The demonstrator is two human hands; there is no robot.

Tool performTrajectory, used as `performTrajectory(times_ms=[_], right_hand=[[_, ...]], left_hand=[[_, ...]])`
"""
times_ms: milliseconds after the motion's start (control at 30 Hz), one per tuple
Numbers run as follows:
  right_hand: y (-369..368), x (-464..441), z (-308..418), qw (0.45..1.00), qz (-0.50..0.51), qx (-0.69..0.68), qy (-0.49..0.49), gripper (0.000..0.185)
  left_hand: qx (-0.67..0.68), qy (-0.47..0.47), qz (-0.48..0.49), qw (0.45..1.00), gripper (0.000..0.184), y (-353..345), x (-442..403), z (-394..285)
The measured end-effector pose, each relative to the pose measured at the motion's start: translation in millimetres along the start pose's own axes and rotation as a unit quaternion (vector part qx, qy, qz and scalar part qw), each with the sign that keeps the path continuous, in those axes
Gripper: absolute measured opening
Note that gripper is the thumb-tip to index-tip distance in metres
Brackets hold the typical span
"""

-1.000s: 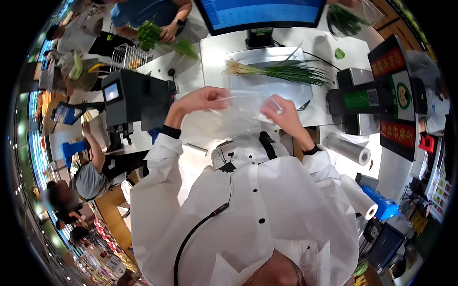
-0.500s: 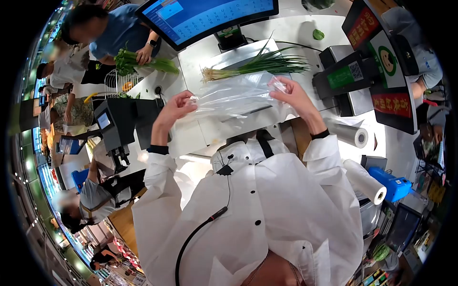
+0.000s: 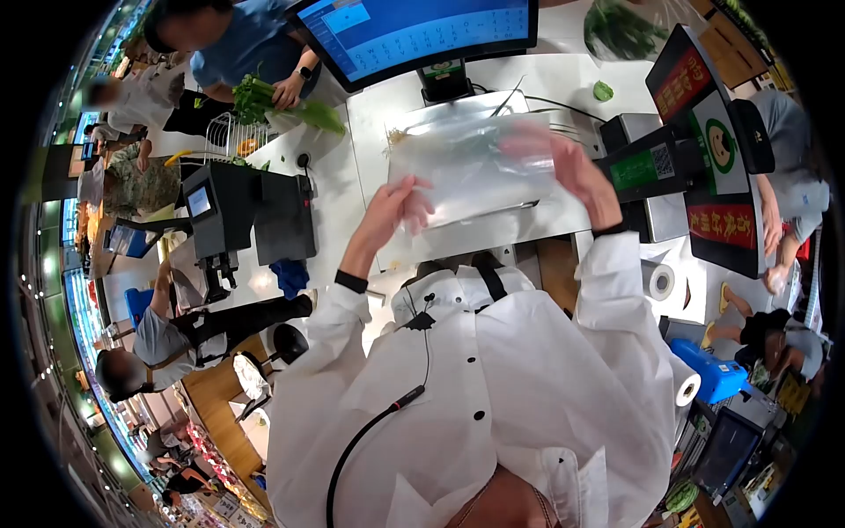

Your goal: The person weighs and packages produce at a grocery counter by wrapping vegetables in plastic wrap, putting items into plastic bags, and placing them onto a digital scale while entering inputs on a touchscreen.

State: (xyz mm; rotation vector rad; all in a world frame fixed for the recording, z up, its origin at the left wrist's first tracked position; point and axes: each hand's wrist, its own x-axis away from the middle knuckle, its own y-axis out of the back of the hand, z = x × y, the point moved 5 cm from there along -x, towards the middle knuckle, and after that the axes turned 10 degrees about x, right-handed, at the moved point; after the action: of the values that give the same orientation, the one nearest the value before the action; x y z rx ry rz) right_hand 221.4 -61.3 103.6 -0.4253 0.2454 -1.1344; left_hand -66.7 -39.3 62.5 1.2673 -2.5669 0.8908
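Note:
A clear plastic bag is spread wide between my two hands, above the scale plate on the counter. My left hand is at its left edge, fingers curled closed on the film and slightly blurred. At the right end, my right hand is smeared by motion over the plastic, so its grip is unclear. Behind and under the bag lie the scallions, mostly hidden; their pale root ends stick out at the left.
A touch screen stands behind the counter. Left are a black device with a small display and a person holding celery. Right are a payment stand, plastic rolls and a bagged green vegetable.
The bag has been opened out and brought over the scallions, covering most of them. My left hand has moved right and lower; my right hand has shifted right. The view has shifted a little.

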Motion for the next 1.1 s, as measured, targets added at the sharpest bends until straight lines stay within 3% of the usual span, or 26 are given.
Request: performTrajectory(times_ms=[33, 100, 167, 200, 233, 267, 300, 367, 433, 500, 533, 600, 667, 700, 733, 767, 800, 867, 900, 933, 967, 1033, 1067, 1100], right_hand=[[6.6, 10.8, -30.4, 0.998, -0.014, 0.056, 0.012, 0.056], [22.3, 32.3, -89.0, 0.978, -0.089, 0.191, 0.010, 0.049], [-1.8, 35.2, -98.9, 0.939, -0.121, 0.298, -0.124, 0.032], [-7.4, 40.6, -100.6, 0.940, -0.119, 0.297, -0.121, 0.032], [-11.9, 44.1, -101.2, 0.965, -0.136, 0.204, -0.094, 0.027], [-15.1, 48.2, -102.6, 0.980, -0.150, 0.107, -0.070, 0.022], [-17.9, 53.8, -93.7, 0.981, -0.149, 0.103, -0.070, 0.022], [-32.0, 69.6, -80.1, 0.977, -0.028, 0.012, -0.210, 0.018], [-26.0, 68.8, -97.6, 0.980, -0.054, 0.050, -0.187, 0.021], [-3.0, 62.2, -112.1, 0.964, -0.123, 0.164, -0.167, 0.023], [10.0, 58.0, -121.0, 0.950, -0.164, 0.227, -0.137, 0.026], [32.6, 48.7, -157.2, 0.933, -0.176, 0.279, -0.146, 0.026], [45.5, 39.7, -167.9, 0.912, -0.184, 0.333, -0.151, 0.026], [48.4, 33.6, -162.8, 0.853, -0.207, 0.462, -0.128, 0.025], [49.2, 29.0, -158.1, 0.776, -0.225, 0.580, -0.103, 0.025], [52.1, 25.4, -161.4, 0.776, -0.222, 0.581, -0.106, 0.025], [53.4, 21.3, -158.0, 0.770, -0.239, 0.588, -0.073, 0.025], [51.8, 17.9, -154.8, 0.761, -0.256, 0.594, -0.040, 0.026], [50.4, 16.9, -154.4, 0.789, -0.261, 0.545, -0.107, 0.029], [50.5, 17.8, -155.0, 0.811, -0.264, 0.493, -0.172, 0.032], [48.6, 18.5, -151.7, 0.811, -0.261, 0.495, -0.171, 0.032], [42.4, 23.2, -150.5, 0.853, -0.285, 0.404, -0.168, 0.043], [40.0, 24.3, -146.2, 0.854, -0.281, 0.404, -0.170, 0.043], [40.9, 24.3, -137.1, 0.812, -0.268, 0.477, -0.203, 0.049]], left_hand=[[0.001, -0.003, 0.001, 1.000, 0.042, 0.8, 3.3, 6.1], [0.116, 0.079, -0.029, 0.990, 0.045, 3.1, 7.0, 25.9], [0.155, 0.095, -0.037, 0.983, 0.046, 6.9, 7.6, 45.5], [0.215, 0.100, -0.079, 0.968, 0.046, 0.6, 12.6, 43.4], [0.272, 0.104, -0.120, 0.949, 0.045, -0.8, 17.1, 41.6], [0.405, 0.118, 0.047, 0.905, 0.046, 6.9, 21.9, 51.7], [0.404, 0.119, 0.044, 0.906, 0.046, 3.8, 29.0, 51.5], [0.389, 0.191, 0.055, 0.900, 0.047, -17.2, 46.2, 52.7], [0.316, 0.212, -0.001, 0.925, 0.047, -20.7, 45.2, 64.5], [0.050, 0.124, -0.120, 0.984, 0.048, 25.2, 26.3, 96.2], [-0.075, 0.106, -0.164, 0.978, 0.044, 35.3, 14.1, 94.6], [-0.174, 0.035, -0.163, 0.971, 0.038, 68.2, -17.9, 95.8], [-0.294, 0.006, -0.240, 0.925, 0.028, 81.4, -37.5, 82.2], [-0.292, 0.007, -0.242, 0.925, 0.028, 80.5, -44.4, 77.6], [-0.389, -0.032, -0.290, 0.874, 0.026, 76.6, -46.9, 65.2], [-0.479, -0.068, -0.333, 0.809, 0.026, 70.6, -46.1, 55.5], [-0.477, -0.066, -0.334, 0.810, 0.026, 68.4, -47.6, 55.7], [-0.551, -0.250, -0.373, 0.703, 0.034, 52.8, -41.9, 37.2], [-0.550, -0.249, -0.374, 0.704, 0.034, 46.9, -40.5, 36.3], [-0.608, -0.258, -0.333, 0.673, 0.038, 31.8, -39.7, 37.1], [-0.663, -0.265, -0.292, 0.636, 0.042, 17.3, -39.4, 40.2], [-0.667, -0.283, -0.135, 0.676, 0.047, -6.3, -38.0, 70.6], [-0.684, -0.240, -0.125, 0.678, 0.048, -11.4, -38.4, 84.1], [-0.699, -0.200, -0.114, 0.677, 0.050, -14.9, -41.4, 90.8]])
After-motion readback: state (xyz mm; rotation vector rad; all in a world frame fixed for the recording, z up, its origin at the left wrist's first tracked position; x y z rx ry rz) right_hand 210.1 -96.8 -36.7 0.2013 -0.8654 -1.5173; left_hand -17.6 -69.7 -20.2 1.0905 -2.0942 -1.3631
